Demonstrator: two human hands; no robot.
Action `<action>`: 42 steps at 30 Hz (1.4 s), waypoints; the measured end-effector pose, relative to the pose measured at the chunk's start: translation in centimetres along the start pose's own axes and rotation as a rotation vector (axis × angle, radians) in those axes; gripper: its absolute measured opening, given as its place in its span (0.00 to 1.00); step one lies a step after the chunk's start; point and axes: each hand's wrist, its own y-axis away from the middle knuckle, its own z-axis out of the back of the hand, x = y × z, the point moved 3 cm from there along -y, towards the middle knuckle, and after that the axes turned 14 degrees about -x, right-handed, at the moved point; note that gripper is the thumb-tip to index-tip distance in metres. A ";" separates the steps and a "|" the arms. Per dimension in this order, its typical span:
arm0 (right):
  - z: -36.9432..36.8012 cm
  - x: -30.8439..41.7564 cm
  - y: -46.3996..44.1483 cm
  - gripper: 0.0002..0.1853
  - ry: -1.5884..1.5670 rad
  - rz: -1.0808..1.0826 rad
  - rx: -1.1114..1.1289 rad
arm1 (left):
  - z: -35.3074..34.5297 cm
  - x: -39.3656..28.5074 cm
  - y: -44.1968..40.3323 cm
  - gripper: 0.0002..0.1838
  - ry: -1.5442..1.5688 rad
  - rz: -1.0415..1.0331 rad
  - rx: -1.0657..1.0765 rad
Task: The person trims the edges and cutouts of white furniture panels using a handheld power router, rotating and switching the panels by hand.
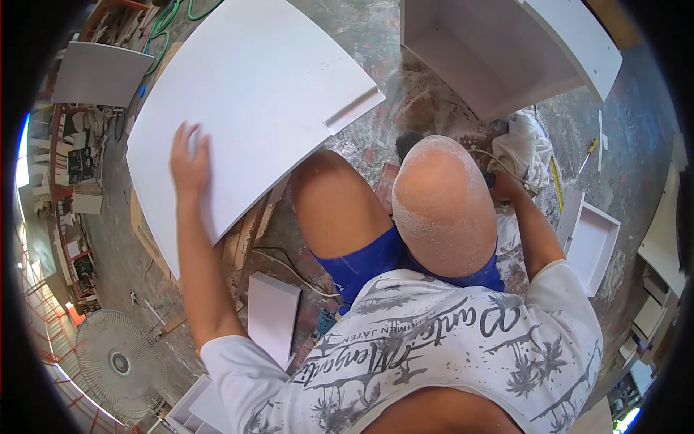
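Note:
A large white panel point(253, 94) with a rectangular notch along its right edge lies before me, over wooden pieces and by my thigh. My left hand point(190, 160) is over the panel's left part, fingers apart and slightly bent, holding nothing. Down beside my dusty knee, my right hand point(508, 188) is closed around something dark, mostly hidden by the knee. I cannot make out what it is. A pale cable point(493, 154) runs close to it, and a crumpled whitish cloth point(526, 148) lies just beyond.
A white open cabinet box point(499, 54) stands at upper right. A yellow measuring tape point(557, 181), a screwdriver point(591, 150) and a small white tray-like box point(594, 246) lie at right. At left are a fan point(119, 362), a white board point(271, 315) and a cluttered shelf point(76, 166).

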 end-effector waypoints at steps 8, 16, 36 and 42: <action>2.5 0.8 4.3 0.40 -0.096 -0.049 -0.206 | 4.7 13.3 1.4 0.29 -0.190 0.347 -0.001; 5.3 -5.7 9.4 0.37 -0.599 -0.141 -0.470 | -4.4 10.8 -9.5 0.31 -0.170 0.072 0.000; 16.3 0.6 22.2 0.35 -1.727 0.043 -1.370 | -12.8 18.9 -19.7 0.41 -0.254 0.172 -0.017; 23.2 9.2 23.9 0.37 -1.525 0.451 -1.572 | -8.7 22.1 -14.0 0.38 -0.342 0.251 -0.028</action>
